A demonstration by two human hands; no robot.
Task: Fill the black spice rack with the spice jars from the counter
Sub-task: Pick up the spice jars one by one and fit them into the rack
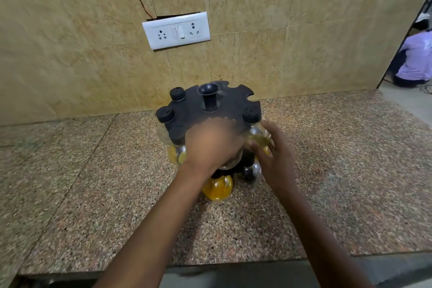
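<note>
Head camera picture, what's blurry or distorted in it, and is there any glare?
Head view: the left hand over the black spice rack is smeared by motion blur; the right hand at a jar is slightly soft. Wide-angle bending curves the counter edges and tilts the socket plate. Lighting is even and warm, with no strong glare.

We see soft, even, warm indoor light with faint shadows, motion blur on the left hand point(211, 145), and wide-angle bending of the counter point(93, 182) edges.
</note>
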